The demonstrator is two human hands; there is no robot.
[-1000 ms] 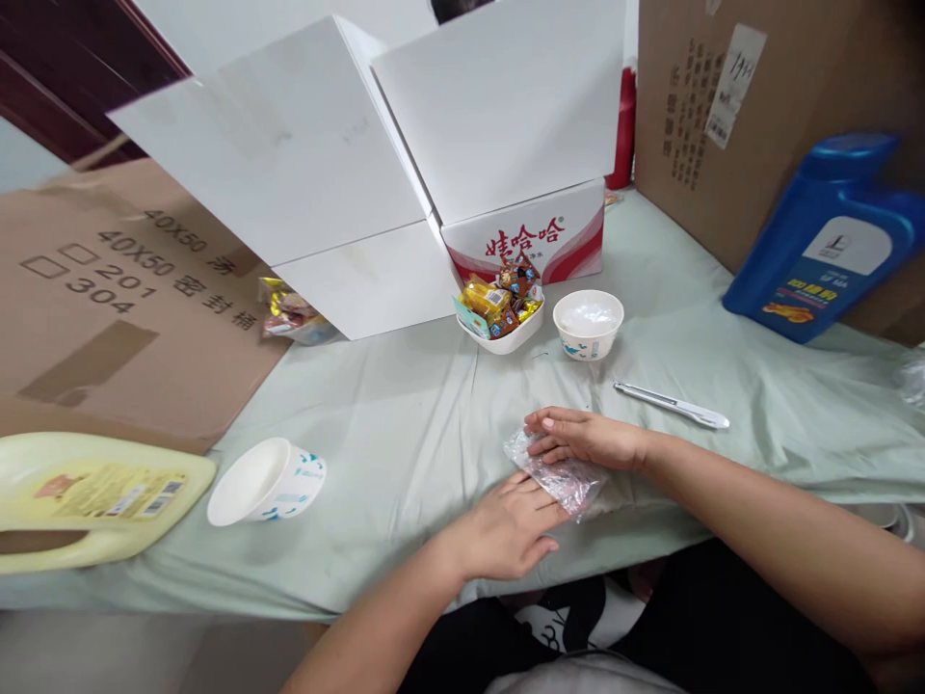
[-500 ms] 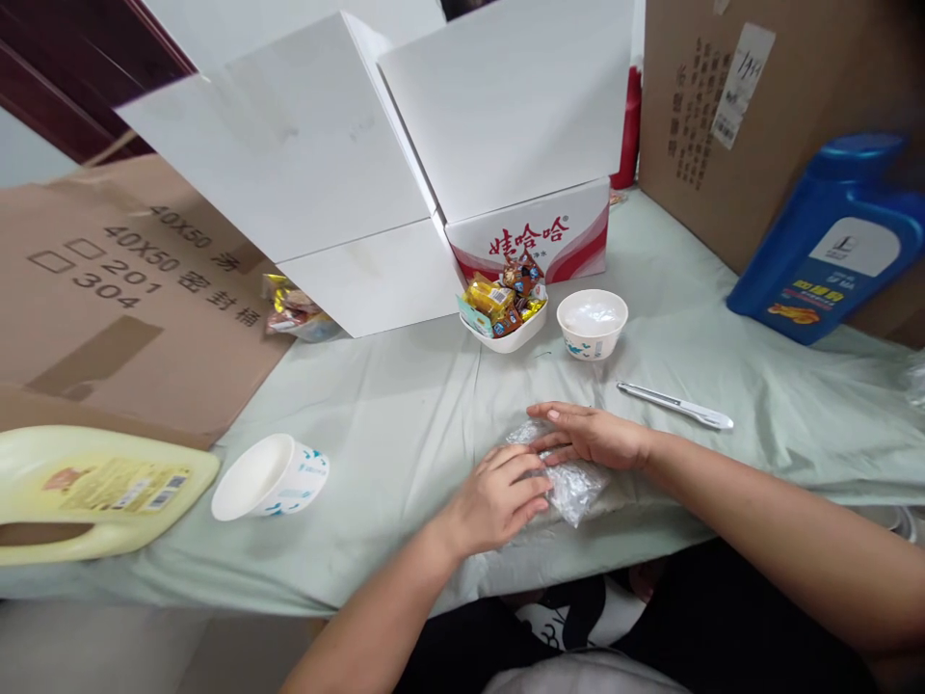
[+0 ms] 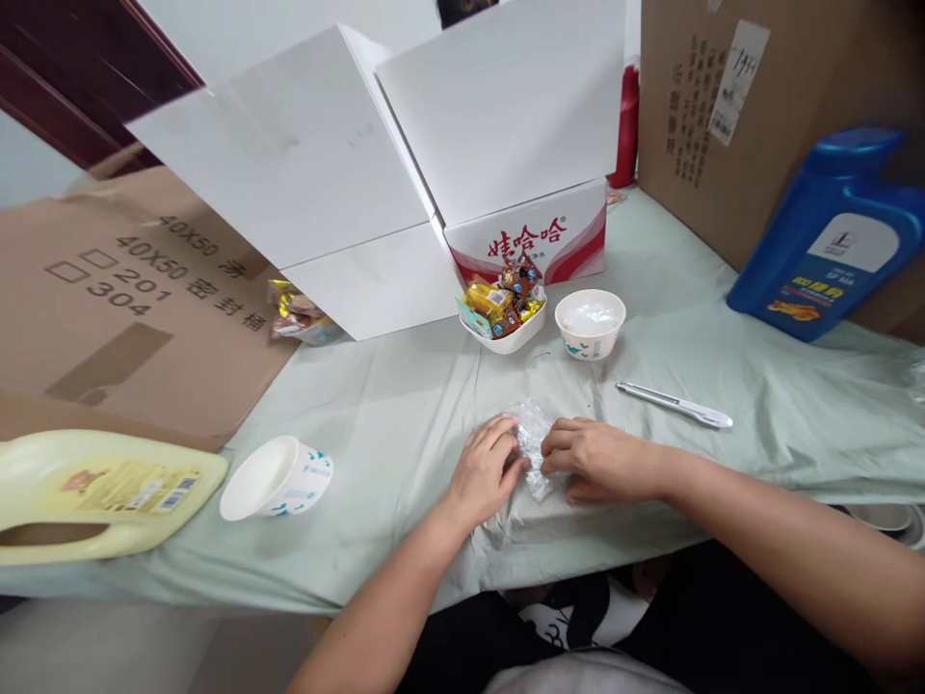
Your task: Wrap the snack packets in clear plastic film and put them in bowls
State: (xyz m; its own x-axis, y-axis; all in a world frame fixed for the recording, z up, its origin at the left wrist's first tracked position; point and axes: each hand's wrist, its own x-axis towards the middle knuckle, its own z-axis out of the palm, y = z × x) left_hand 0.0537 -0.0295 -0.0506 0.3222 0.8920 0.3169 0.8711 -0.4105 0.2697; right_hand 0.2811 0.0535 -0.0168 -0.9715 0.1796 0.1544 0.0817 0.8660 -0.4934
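A crumpled sheet of clear plastic film (image 3: 533, 439) lies on the cloth near the table's front edge, between my two hands. My left hand (image 3: 486, 469) grips its left side with curled fingers, the thumb against the film. From the right, my right hand (image 3: 599, 461) presses bent fingers onto the other side; its fingertips are partly hidden. Beyond the hands stand a paper bowl (image 3: 591, 339) with clear plastic inside and a white bowl of wrapped snacks (image 3: 510, 339). A white utility knife (image 3: 672, 404) lies to the right of the film.
A tipped paper bowl (image 3: 307, 477) and a yellow jug (image 3: 145, 496) lie at the left. White boxes (image 3: 361, 280) stand at the back, with cardboard cartons (image 3: 145, 337) to either side. A blue bottle (image 3: 816, 251) leans at the right. Green cloth (image 3: 383, 434) covers the table.
The film has been bunched into a smaller, narrower heap. My right hand has turned palm down with its fingers bent; my left hand has shifted slightly left and upward.
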